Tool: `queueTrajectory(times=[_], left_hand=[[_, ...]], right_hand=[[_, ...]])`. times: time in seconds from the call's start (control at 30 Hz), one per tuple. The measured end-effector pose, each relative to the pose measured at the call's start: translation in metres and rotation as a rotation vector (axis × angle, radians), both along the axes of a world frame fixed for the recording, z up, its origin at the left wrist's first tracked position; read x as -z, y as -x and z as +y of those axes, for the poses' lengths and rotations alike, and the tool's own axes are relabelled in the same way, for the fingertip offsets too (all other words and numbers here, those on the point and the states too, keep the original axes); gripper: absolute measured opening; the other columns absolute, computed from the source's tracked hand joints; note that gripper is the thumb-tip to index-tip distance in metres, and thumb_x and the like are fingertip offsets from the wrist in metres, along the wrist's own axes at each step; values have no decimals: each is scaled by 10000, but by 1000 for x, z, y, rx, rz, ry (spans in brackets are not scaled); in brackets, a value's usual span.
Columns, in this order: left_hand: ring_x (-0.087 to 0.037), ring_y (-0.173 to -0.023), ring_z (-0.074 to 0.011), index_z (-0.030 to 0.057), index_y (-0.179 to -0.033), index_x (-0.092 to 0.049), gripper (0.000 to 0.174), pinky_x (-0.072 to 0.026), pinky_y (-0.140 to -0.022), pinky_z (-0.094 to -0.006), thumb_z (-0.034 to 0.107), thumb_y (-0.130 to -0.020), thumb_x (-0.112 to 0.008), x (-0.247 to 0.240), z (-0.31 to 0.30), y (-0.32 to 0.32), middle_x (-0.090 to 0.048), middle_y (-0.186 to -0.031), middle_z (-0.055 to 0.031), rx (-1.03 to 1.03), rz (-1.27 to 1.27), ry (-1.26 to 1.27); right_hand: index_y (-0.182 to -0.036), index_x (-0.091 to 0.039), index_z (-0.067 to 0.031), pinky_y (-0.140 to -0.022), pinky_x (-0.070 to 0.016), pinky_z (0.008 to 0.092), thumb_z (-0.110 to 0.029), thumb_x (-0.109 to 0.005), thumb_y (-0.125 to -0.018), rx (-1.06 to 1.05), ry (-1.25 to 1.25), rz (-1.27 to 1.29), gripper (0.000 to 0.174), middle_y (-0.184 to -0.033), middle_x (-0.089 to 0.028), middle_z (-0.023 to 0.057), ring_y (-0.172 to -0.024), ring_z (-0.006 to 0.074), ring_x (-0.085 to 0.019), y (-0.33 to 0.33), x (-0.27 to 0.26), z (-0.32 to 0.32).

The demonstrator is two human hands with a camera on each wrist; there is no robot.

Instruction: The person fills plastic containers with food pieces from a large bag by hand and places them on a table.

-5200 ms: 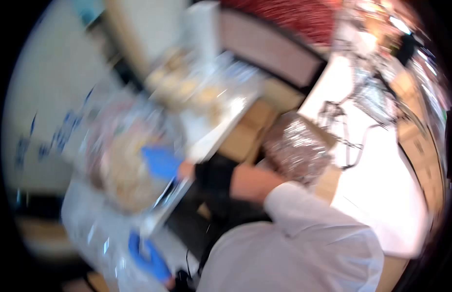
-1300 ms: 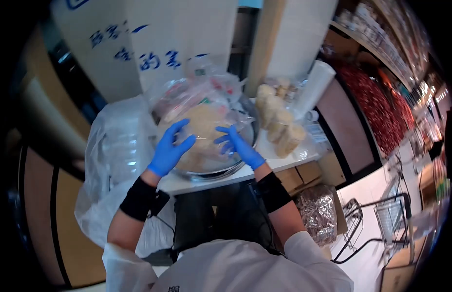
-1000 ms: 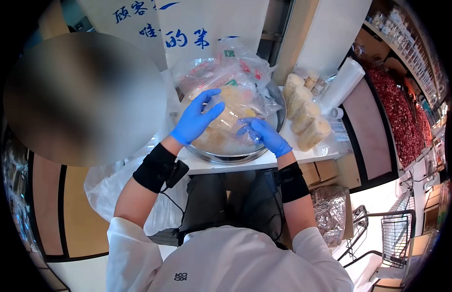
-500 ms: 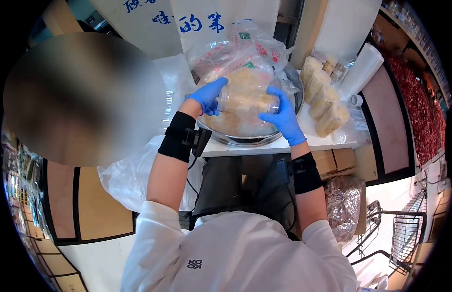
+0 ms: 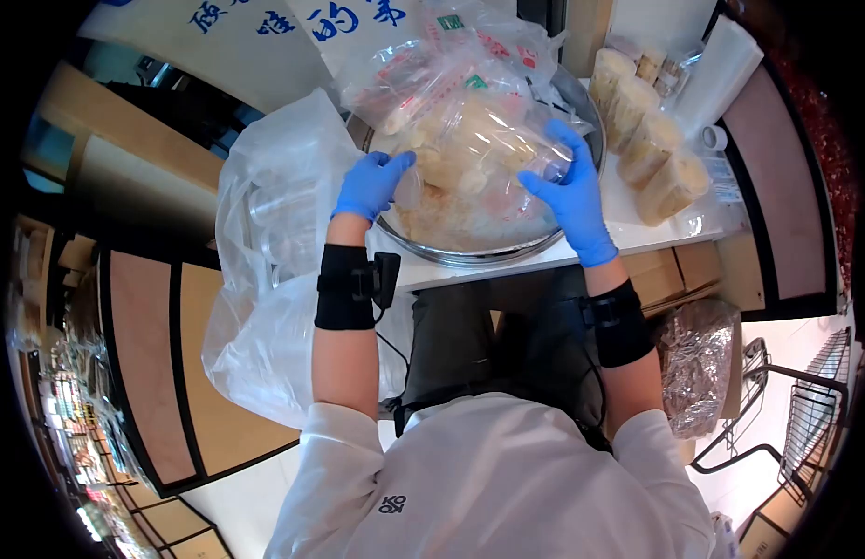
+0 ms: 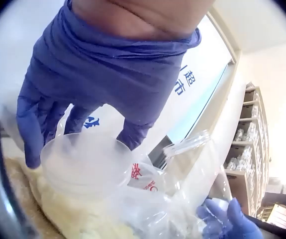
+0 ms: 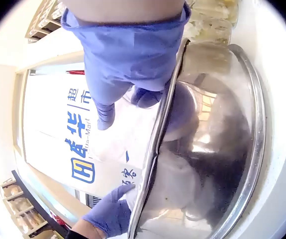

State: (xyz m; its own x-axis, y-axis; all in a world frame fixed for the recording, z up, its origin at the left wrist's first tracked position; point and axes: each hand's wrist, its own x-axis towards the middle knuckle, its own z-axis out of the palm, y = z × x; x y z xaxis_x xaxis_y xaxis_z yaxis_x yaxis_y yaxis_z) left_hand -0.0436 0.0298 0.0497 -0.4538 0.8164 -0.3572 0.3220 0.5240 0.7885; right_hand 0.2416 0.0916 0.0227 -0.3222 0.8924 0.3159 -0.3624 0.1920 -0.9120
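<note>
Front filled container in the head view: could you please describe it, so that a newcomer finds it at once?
Find the large metal basin on the white table. Just to its right, a slanting row of clear containers with pale contents runs backwards. It is the front container: unlike its neighbours, it ends the row nearest the person.
</note>
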Motion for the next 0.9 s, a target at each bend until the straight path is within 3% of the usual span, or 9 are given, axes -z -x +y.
queueTrajectory(times=[0.07,0.1,0.17,0.4,0.5,0.6,0.67,0.8,0.9], left_hand=[[-682,-799,-281,-31,-1046,-637,676,-544,-744,-348,518,-672,-756,18,-4,2,-679,-870,-198,34,405,-159],[-682,-799,-281,-31,-1046,-637,676,-544,-744,-348,518,-672,-756,19,-6,-1,-679,-870,-198,41,407,-138],[-633,-971,-281,-6,-1077,-647,696,-493,-890,-366,473,-608,-833,20,-8,-1,-672,-995,-165,180,575,-68],[-636,-1007,-300,15,-1156,-637,727,-487,-912,-379,459,-616,-837,35,3,-2,-646,-1111,-199,311,810,170],[-619,-1057,-283,18,-1207,-616,700,-475,-936,-372,416,-669,-825,33,5,-7,-639,-1132,-185,234,666,121],[-566,-1156,-254,32,-1300,-545,715,-452,-966,-360,355,-720,-811,14,2,-25,-606,-1210,-157,270,389,-147],[-543,-1161,-231,48,-1365,-469,819,-438,-968,-353,351,-698,-834,0,0,-46,-553,-1271,-119,415,-74,-341],[-506,-1175,-211,45,-1392,-422,874,-431,-948,-353,295,-678,-861,6,2,-77,-516,-1283,-86,414,-297,-530],[-511,-1158,-211,36,-1346,-448,829,-436,-917,-328,271,-671,-869,25,5,-81,-521,-1248,-80,320,-323,-561]], right_hand=[[-1366,-383,-58,-914,-514,321,-44,-821,-703,3,13,-52,795,-1222,-541,105,-1081,196,-586,-1,-3,0],[-1363,-385,-49,-925,-513,330,-42,-821,-704,0,7,-111,790,-1242,-534,113,-1105,203,-580,-1,-3,0],[-1363,-387,-49,-921,-515,328,-40,-820,-704,15,6,-79,788,-1250,-527,114,-1106,202,-578,1,1,1],[-1370,-381,-25,-910,-515,320,-55,-816,-714,28,31,-74,788,-1269,-510,115,-1110,199,-568,2,-9,-3],[-1376,-371,-12,-901,-515,312,-61,-815,-717,43,-13,-67,797,-1275,-508,109,-1112,198,-565,3,-5,0],[-1385,-367,-22,-889,-514,299,-65,-799,-738,86,-5,-89,779,-1265,-521,86,-1084,184,-585,4,1,3],[-1380,-384,-29,-884,-512,296,-60,-778,-760,-10,72,-100,735,-1264,-530,78,-1069,177,-597,1,2,2],[-1325,-467,-45,-826,-521,281,-41,-704,-831,-261,151,-162,549,-1249,-560,64,-980,157,-641,2,-8,-2],[-1274,-515,-39,-783,-525,266,-44,-635,-890,-280,123,-197,402,-1223,-584,73,-943,165,-657,3,-6,-4]])
